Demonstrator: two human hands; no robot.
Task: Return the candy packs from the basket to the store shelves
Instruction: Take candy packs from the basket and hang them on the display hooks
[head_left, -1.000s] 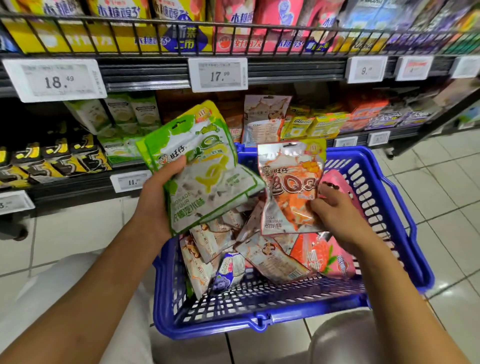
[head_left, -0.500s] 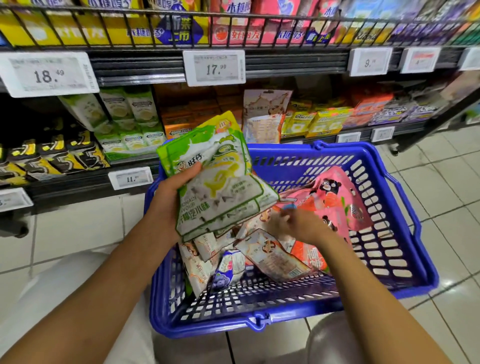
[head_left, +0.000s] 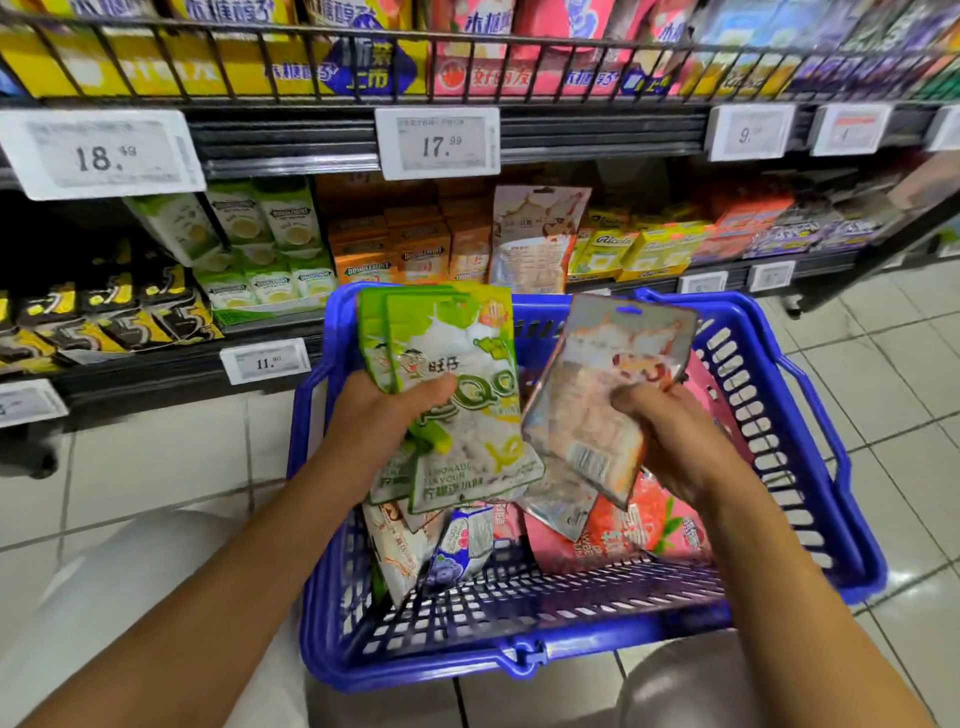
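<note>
Both grip candy: left hand (head_left: 384, 415) green packs (head_left: 457, 395), right hand (head_left: 670, 441) orange pack (head_left: 597, 400).

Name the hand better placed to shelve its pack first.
Probably the left hand: it grips green packs raised over the blue basket, on the side where green goods show on the shelf. The right hand holds an orange-and-white pack.

White electronic price tags hang on the rail edges: 18.49 (head_left: 101, 154), 17.99 (head_left: 438, 143) and 11.90 (head_left: 266, 360). A black wire guard rail (head_left: 311, 62) fronts the upper tier. The floor is pale glossy tile (head_left: 166, 457) with dark grout lines.
</note>
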